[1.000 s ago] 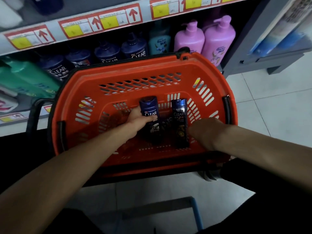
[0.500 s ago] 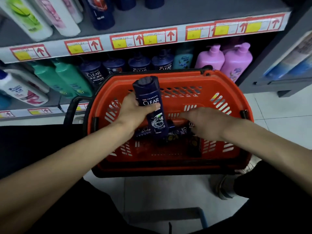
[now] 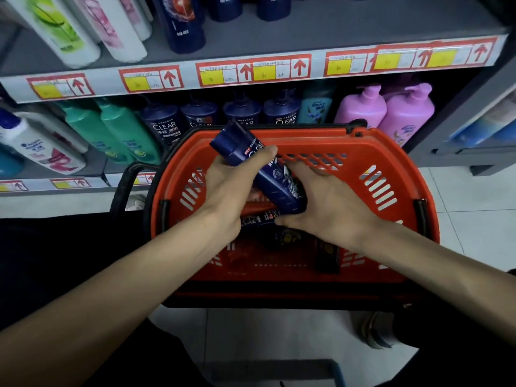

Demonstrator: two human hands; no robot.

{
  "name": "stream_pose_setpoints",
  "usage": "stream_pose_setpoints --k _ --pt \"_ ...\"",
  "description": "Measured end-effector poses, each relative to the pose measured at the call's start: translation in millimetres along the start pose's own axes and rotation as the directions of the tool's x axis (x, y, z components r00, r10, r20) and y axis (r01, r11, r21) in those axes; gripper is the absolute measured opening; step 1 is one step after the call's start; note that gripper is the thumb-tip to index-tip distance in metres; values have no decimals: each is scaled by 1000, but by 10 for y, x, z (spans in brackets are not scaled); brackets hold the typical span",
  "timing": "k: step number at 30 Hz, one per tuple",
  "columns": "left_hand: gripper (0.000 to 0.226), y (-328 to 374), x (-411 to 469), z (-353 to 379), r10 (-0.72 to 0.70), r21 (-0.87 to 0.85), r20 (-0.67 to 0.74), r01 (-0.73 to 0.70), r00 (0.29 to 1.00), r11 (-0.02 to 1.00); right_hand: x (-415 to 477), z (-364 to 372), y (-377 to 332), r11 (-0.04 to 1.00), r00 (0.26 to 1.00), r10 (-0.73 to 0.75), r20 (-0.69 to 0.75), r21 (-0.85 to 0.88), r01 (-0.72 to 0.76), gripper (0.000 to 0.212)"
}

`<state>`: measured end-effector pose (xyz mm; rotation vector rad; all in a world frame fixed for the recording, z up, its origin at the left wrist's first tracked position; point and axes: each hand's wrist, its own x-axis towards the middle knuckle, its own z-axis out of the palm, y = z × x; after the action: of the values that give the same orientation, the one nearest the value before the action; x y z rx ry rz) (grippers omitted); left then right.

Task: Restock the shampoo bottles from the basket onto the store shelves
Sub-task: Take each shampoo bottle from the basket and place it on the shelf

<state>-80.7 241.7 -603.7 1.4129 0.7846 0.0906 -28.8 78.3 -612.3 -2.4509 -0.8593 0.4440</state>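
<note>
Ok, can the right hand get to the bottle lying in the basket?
Probably yes: the lying bottle sits just below the right hand, and the basket is open on top, though that hand touches the lifted bottle.

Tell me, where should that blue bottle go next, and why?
Probably up and forward to the lower shelf: the left hand grips the blue bottle above the basket, and matching Clear bottles stand there.
</note>
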Motion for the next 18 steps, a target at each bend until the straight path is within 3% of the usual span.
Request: stream_pose_setpoints --k 3,7,9,11,14,16,18 --pt "42 40 -41 31 46 36 24 -47 999 998 32 -28 -51 999 999 26 -19 42 -26 87" --pt "52 116 -50 58 66 39 36 -67 997 997 78 -81 -88 935 984 173 36 308 -175 68" --pt "57 145 -57 58 92 22 45 -93 995 995 101 -128 -96 801 962 254 101 536 -267 52" --pt "56 171 -66 62 122 -1 79 -123 989 992 110 -144 -69 579 936 292 196 743 -336 47" --pt "51 218 -95 87 142 -8 117 -142 983 990 122 -148 -8 316 917 257 306 870 -379 44" --pt "49 232 -109 93 149 -10 121 -149 981 989 120 -176 -2 239 914 227 336 891 -386 36" --pt "45 234 -123 86 164 0 123 -165 979 986 117 -210 27 237 918 224 326 896 -376 41"
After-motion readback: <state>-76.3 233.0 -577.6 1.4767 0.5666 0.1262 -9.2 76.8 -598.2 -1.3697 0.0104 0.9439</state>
